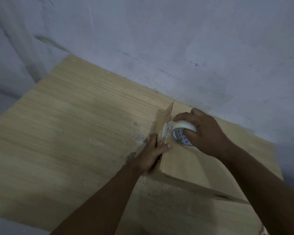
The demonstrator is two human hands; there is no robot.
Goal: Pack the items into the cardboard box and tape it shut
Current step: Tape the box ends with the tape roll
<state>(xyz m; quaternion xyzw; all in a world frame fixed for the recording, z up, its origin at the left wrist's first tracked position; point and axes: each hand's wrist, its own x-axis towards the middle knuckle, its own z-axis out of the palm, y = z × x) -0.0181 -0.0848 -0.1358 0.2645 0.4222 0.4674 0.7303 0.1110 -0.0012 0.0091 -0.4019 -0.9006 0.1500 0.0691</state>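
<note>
Nearest the lens, the left forearm point(98, 200) and the right forearm point(265, 187) reach up from the bottom edge toward a cardboard box point(190, 168). The box lies flat on the right part of a pale wooden table point(71, 126), with its far side near a grey, scuffed wall point(176, 41). Its top is closed.

The left hand point(151, 155) clamps the box's left top edge. The thumb lies flat on the top face and the fingers are wrapped down the left side.

Just beyond that thumb, the right hand point(204, 131) grasps a roll of tape point(182, 133) from above. Its fingers curl over the white rim, and a fingertip sits inside the core. The roll stands on edge on the box top, close to the left edge. Its printed inner ring faces the camera.

A clear strip of tape point(165, 133) runs from the roll across the left edge and down onto the side face. It lies between the two hands, touching the box. Dark print shows on that side face, too blurred to read.
</note>
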